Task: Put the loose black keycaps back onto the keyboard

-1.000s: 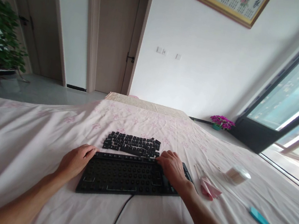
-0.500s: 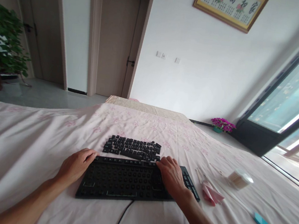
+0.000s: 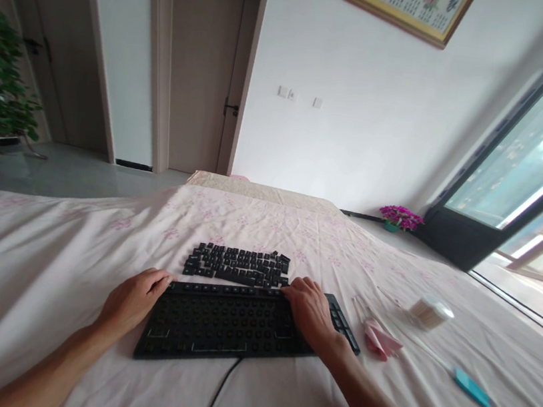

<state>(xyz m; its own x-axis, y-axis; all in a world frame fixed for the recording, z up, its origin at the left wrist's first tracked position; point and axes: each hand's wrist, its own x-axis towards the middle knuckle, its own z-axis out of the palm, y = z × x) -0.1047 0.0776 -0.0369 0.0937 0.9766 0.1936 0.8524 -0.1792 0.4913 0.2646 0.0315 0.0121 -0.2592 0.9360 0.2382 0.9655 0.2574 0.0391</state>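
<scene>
A black keyboard (image 3: 224, 323) lies on the pale flowered bedsheet, most of its main section stripped of keycaps. Keys are still in place along its top row and at the right end. My left hand (image 3: 141, 289) is closed at the keyboard's top left corner, thumb and fingers together on the edge. Across the right part lies my right hand (image 3: 309, 311), fingers curled over the top edge and covering some of the keys. Just beyond the top edge, loose black keycaps (image 3: 237, 265) are laid out in rows. A black cable (image 3: 221, 392) runs from the keyboard's near side toward me.
Right of the keyboard lie a folded pink cloth (image 3: 380, 340), thin white sticks (image 3: 362, 307), a clear tub of cotton swabs (image 3: 432, 312) and a turquoise item (image 3: 472, 389). The sheet (image 3: 92, 259) has wrinkles. Beyond are a door (image 3: 200, 65) and a potted plant (image 3: 1, 78).
The view has shifted slightly, so the room and the things on the sheet sit a little further left and higher. Both hands keep their places on the keyboard.
</scene>
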